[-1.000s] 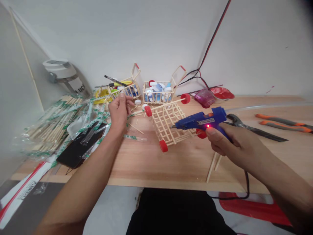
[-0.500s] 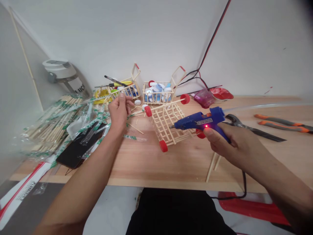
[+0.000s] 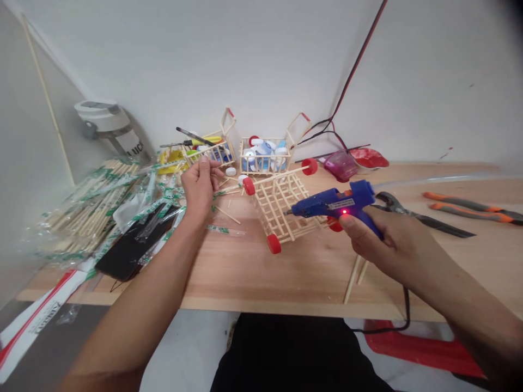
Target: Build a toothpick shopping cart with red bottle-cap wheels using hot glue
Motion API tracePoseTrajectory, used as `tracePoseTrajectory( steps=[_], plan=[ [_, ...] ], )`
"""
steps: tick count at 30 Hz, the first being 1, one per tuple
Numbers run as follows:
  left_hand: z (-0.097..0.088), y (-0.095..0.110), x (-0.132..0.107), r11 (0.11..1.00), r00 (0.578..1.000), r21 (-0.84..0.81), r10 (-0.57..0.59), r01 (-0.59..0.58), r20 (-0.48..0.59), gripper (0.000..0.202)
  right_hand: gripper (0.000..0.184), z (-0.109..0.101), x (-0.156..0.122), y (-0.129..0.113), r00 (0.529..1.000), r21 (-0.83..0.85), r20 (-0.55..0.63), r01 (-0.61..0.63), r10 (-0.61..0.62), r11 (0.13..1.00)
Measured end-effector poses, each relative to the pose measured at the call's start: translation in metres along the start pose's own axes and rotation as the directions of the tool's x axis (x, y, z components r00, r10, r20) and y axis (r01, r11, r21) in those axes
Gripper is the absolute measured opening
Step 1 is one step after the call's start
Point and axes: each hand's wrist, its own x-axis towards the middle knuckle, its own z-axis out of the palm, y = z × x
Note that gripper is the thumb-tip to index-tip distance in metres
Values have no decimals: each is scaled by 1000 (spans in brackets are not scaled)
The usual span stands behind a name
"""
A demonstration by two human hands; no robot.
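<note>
Stick cart (image 3: pixel 273 209) lay near the middle of the wooden tabletop (image 3: pixel 310 283), closer to the back edge than the front, with red bottle-cap wheels (image 3: pixel 273 244) at its corners. Its long axis ran from the back edge toward the front edge, slanting a little to the right, and a thin axle stick (image 3: pixel 278 175) crossed its far end. The right hand (image 3: pixel 394 239) was the nearer of the two, its fingers closed firmly around the grip of a blue hot glue gun (image 3: pixel 330 204). The gun's nozzle pointed left at the cart's right side, though I could not tell whether it touched the sticks. A black power cord (image 3: pixel 406 305) dropped from the gun over the front edge. The left hand (image 3: pixel 199 188) was raised to the left of the cart, a clear gap away, with its thumb and fingertips pinched together; whether they held anything was too small to tell. Two more stick carts (image 3: pixel 265 155) filled with bottle caps stood along the back edge, and wrapped chopsticks (image 3: pixel 93 209) were heaped toward the left edge.
</note>
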Motion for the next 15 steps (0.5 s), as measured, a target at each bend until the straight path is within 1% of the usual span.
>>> tracePoseTrajectory(
  steps=[2,4,6,7,8,10,12,13,14,15],
  plan=[
    [0,0,0,1000,1000,-6,6,-6,2,46,60,0,0,1,1000,31,13,3,-4,1000],
    [-1,0,0,1000,1000,-9,6,-6,3,46,57,2,0,3,999,116,43,-1,-4,993],
    [-1,2,0,1000,1000,-4,-5,5,2,46,54,3,-1,6,993,288,116,-59,26,956],
    [-1,3,0,1000,1000,-2,-12,12,2,46,52,3,-1,9,985,399,167,-111,48,910],
    [-1,4,-1,1000,1000,-1,-19,19,1,46,50,2,-2,11,973,513,222,-173,65,841],
    [-1,6,-2,1000,1000,-6,-22,22,-7,43,46,0,-5,16,944,711,323,-287,64,642],
    [0,9,-2,1000,1000,-6,-13,13,-24,40,41,-6,-8,21,924,831,381,-354,26,428],
    [0,10,-2,1000,1000,7,-13,13,-27,39,39,-10,-10,23,921,864,389,-367,5,345],
    [0,11,-2,1000,1000,19,-18,18,-23,38,36,-14,-11,27,922,884,387,-369,-9,288],
    [0,12,-2,999,999,24,-24,24,-22,37,34,-19,-12,30,928,897,373,-358,-10,258]
  ],
)
